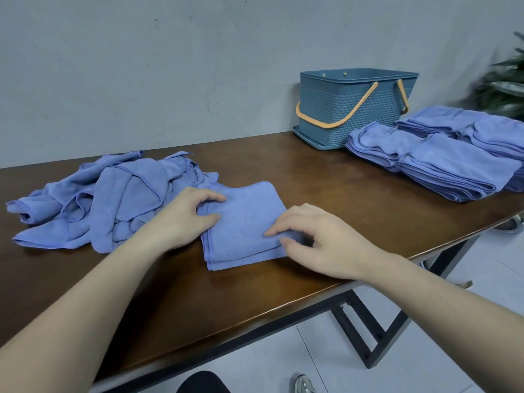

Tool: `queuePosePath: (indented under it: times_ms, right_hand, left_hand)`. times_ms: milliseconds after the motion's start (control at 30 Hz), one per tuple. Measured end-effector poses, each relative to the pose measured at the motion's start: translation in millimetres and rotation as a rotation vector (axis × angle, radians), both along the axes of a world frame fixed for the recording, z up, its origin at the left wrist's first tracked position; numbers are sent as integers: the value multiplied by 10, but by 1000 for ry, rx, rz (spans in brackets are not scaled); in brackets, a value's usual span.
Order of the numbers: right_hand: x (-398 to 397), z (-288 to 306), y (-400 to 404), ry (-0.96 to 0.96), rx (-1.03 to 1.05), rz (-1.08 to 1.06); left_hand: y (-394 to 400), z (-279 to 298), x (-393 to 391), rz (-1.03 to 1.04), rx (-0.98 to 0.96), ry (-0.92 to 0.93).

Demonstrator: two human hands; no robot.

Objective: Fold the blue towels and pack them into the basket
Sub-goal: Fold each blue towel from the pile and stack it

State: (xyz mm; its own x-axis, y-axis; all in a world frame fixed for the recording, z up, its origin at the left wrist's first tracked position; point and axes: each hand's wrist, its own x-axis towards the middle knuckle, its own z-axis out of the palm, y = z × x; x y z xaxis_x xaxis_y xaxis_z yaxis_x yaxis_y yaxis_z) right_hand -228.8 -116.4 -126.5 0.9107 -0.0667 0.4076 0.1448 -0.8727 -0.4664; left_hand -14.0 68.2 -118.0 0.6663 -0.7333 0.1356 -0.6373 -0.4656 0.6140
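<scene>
I have one folded towel (243, 222) lying flat on the brown table (326, 194) in front of me, doubled over into a rough square with its layered edges showing along the near and left sides. My left hand (184, 219) is at the towel's left edge: the thumb lies flat on top of the cloth and the index finger curls over the far-left corner, so I am pinching that edge between them. My right hand (314, 239) is on the near-right corner, fingers bent, with the fingertips pressing down on the top layer and the thumb tucked at the corner; it looks like a light pinch of the cloth.

To my left, touching the folded towel's far-left corner, sits a heap of unfolded towels (107, 199), crumpled and overlapping.

On the far right side of the table are stacks of folded towels (442, 157), set side by side in neat piles, with the nearest pile close to the table's front edge.

The basket (354, 103) stands at the back of the table against the wall, just behind those stacks. It is blue with a woven pattern, and its two orange handles (334, 114) hang down over the sides. It sits on a matching blue tray (317, 143). From this angle I can only see its rim and outer walls, so I cannot tell what is inside.
</scene>
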Motion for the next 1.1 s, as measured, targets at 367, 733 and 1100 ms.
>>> queuePosePath:
  times_ms: [367, 733, 1100]
  right_hand:
    - [379, 151, -163, 225, 441, -370]
    - [421, 248, -13, 166, 740, -217]
    - [334, 255, 0, 192, 1159, -175]
  left_hand:
    - [37, -7, -24, 118, 65, 58]
    - [-83, -174, -72, -8, -18, -56]
    - [-118, -163, -199, -109, -89, -126]
